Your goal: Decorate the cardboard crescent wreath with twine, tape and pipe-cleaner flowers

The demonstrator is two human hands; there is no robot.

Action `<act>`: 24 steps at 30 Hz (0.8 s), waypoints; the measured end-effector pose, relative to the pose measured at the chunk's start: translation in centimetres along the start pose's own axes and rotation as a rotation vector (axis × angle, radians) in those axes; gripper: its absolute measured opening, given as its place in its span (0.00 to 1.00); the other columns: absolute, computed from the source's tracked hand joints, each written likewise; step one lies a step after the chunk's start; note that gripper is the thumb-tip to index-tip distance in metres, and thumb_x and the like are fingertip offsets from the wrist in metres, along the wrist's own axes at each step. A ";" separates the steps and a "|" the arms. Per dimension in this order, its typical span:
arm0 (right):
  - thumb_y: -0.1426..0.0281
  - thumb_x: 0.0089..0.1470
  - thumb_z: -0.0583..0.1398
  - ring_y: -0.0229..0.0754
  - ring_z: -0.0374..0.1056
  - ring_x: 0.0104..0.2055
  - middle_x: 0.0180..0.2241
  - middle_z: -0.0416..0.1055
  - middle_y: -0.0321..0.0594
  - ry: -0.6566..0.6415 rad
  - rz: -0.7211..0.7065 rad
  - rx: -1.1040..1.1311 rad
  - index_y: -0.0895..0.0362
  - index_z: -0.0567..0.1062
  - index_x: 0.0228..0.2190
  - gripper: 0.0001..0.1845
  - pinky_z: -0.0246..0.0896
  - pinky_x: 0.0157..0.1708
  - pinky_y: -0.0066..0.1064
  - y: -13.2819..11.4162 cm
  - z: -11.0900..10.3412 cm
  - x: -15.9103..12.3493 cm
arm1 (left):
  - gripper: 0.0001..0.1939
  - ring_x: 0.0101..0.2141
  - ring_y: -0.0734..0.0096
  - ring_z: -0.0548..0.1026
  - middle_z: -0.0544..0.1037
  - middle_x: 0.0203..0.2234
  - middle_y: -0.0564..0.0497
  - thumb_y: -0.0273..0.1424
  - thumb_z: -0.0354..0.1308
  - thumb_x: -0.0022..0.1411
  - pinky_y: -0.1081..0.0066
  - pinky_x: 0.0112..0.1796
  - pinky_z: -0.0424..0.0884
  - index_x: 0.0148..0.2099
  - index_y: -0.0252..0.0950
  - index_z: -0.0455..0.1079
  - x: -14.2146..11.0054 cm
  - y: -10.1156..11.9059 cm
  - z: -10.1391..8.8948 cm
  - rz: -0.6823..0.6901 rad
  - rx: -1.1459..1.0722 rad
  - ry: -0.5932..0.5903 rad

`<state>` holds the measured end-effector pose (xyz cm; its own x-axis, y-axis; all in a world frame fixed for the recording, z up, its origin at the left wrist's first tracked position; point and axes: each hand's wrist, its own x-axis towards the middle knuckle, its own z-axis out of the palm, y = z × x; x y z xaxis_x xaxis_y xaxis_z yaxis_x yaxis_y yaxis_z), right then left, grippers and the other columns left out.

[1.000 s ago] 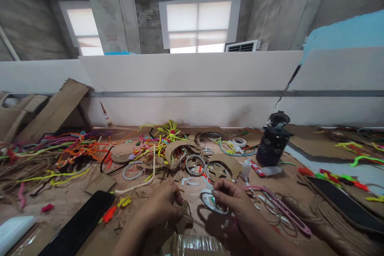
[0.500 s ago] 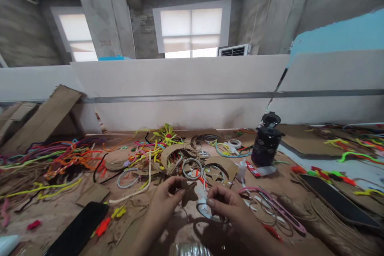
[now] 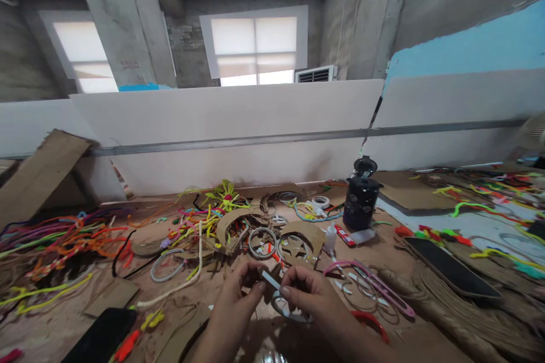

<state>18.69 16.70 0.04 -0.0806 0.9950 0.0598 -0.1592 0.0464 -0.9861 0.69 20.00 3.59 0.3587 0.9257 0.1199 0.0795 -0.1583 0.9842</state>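
Note:
My left hand pinches a small brown cardboard piece, mostly covered by my fingers. Thumb and fingertips of my right hand are closed on one end of a short white strip. The strip's other end lies across the cardboard piece, close to my left fingertips; whether it is stuck there I cannot tell. Just below my right fingers a roll of tape rests on the table. Beyond both hands lie grey-white rings and a curved cardboard cutout with a star shape.
At the left are colourful pipe cleaners and a black phone. Pink-handled scissors, a small glue bottle and a dark lidded container stand or lie right. Another phone rests on coiled brown paper cord.
My hands have come together, and the white strip now spans from my right fingers to the cardboard piece. The view has turned slightly right.

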 end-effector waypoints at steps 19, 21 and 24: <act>0.62 0.42 0.67 0.38 0.58 0.26 0.21 0.66 0.31 0.064 -0.005 -0.020 0.56 0.73 0.24 0.12 0.49 0.28 0.29 0.3 0.0 0.4 | 0.10 0.34 0.60 0.76 0.78 0.29 0.50 0.38 0.63 0.51 0.66 0.36 0.70 0.35 0.39 0.73 -0.2 0.4 0.4 -0.024 0.054 0.011; 0.63 0.43 0.67 0.39 0.58 0.26 0.21 0.66 0.31 0.075 -0.020 -0.031 0.56 0.73 0.24 0.10 0.50 0.28 0.29 0.4 0.0 0.4 | 0.10 0.34 0.61 0.76 0.78 0.30 0.50 0.38 0.63 0.53 0.66 0.37 0.71 0.35 0.39 0.73 -0.2 0.1 0.5 -0.008 0.040 0.004; 0.64 0.44 0.67 0.39 0.59 0.26 0.21 0.67 0.32 0.077 -0.034 -0.054 0.55 0.74 0.24 0.10 0.50 0.28 0.29 0.6 -0.2 0.4 | 0.10 0.35 0.60 0.77 0.79 0.32 0.49 0.39 0.63 0.53 0.65 0.37 0.71 0.36 0.39 0.73 -0.1 -0.2 0.5 -0.001 0.050 0.005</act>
<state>18.71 17.17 -0.54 -0.0003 0.9965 0.0831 -0.1074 0.0826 -0.9908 1.11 19.73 3.28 0.3542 0.9275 0.1193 0.1264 -0.1738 0.9766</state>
